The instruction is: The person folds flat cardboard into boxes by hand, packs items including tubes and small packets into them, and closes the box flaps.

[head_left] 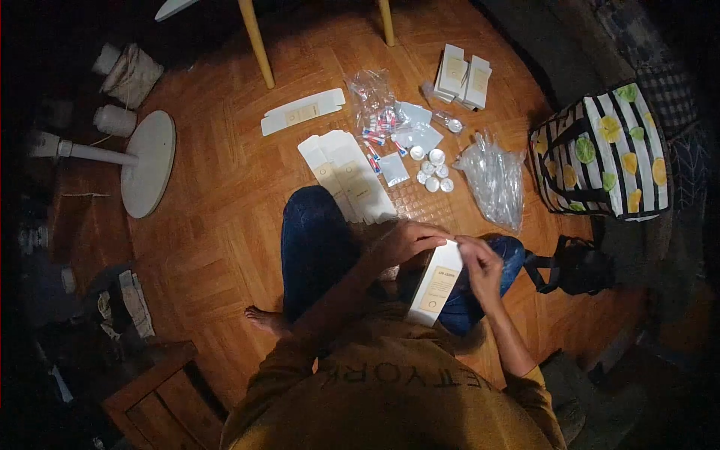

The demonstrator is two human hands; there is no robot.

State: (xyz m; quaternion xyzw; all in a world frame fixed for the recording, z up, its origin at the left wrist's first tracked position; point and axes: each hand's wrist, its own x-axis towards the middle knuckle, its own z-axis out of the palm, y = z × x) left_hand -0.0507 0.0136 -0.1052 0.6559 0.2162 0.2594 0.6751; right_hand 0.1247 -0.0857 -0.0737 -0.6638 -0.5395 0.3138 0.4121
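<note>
A long white box [437, 287] with a beige label lies slanted over my lap. My left hand [411, 241] holds its far end from the left, fingers bent over the top edge. From the right, my right hand [482, 264] pinches at the same end with curled fingers. Beyond my knees lies a stack of flat white cartons [349, 176], with one more flat carton [303, 112] farther off. Small round tins [433, 170] sit in a group beside several small red, white and blue tubes [373, 154].
A clear plastic bag [491, 180] lies right of the tins. Finished-looking white boxes [462, 79] are stacked at the back. A striped fruit-print bag [604, 154] and a black bag [576, 266] are at the right. A round white stand base [148, 165] is at the left.
</note>
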